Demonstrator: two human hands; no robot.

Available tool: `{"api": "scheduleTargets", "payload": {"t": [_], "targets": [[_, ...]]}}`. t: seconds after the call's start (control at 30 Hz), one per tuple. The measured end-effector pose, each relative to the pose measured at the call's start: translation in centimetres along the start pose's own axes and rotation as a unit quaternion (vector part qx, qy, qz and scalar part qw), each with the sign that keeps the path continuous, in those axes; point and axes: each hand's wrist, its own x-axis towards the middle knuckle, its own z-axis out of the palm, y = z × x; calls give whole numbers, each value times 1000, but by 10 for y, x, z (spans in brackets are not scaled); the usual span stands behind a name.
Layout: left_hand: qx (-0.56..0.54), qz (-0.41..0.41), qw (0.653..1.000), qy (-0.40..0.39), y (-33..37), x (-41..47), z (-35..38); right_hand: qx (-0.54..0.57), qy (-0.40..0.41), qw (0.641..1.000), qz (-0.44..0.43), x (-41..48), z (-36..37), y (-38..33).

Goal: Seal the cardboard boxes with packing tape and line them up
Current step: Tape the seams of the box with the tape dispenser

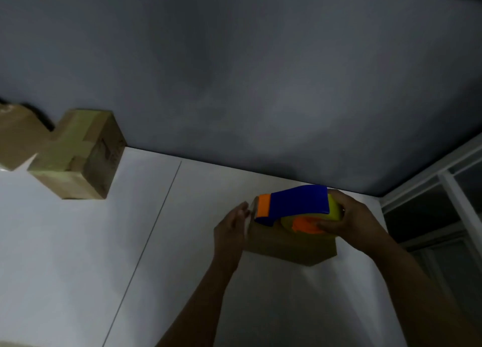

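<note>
The step in hand appears to be taping the cardboard box (287, 245) that sits on the white desk (78, 242) in the lower right of the frame, close to the wall. The tape dispenser (300, 200), blue with an orange front, lies along the top of this box, its orange end at the box's left edge.

The right grip (357, 221) is wrapped round the roll end of the dispenser, thumb on the orange hub and fingers curled over the yellowish roll. The right forearm comes in from the lower right corner. The left grip (232, 229) is spread, its fingers straight and pointing up, the palm at the left end of the box just beside the orange end. Whether it touches the tape or only the cardboard I cannot tell. The left forearm rises from the bottom centre.

The next move likely calls for holding the box steady with the left grip while the dispenser is drawn along the seam.

In the upper left, a taped box (78, 156) stands on the desk next to another box (18, 135), well apart from the work.
</note>
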Motion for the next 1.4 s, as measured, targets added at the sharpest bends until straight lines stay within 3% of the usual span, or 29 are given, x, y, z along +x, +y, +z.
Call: {"api": "scheduleTargets", "payload": {"t": [0.13,0.27,0.43,0.6,0.87,1.4], "targets": [[-71,-43,992,-99,-2,-15,8,-2,-1,1000,-5,-3,1,-6],[-14,-59,985,-159,0,-8,-2,-8,0,1000,-8,-6,1,-9],[107,4,951,-291,5,16,-18,-16,-21,1000,-4,-7,-6,-10],[178,40,928,-326,12,40,-9,-38,-31,999,-9,-5,-7,-9],[119,11,935,-333,2,50,-3,-52,-38,998,-16,2,-7,-6],[200,-2,918,-343,7,57,-6,-30,-49,998,8,-3,-44,21]]}}
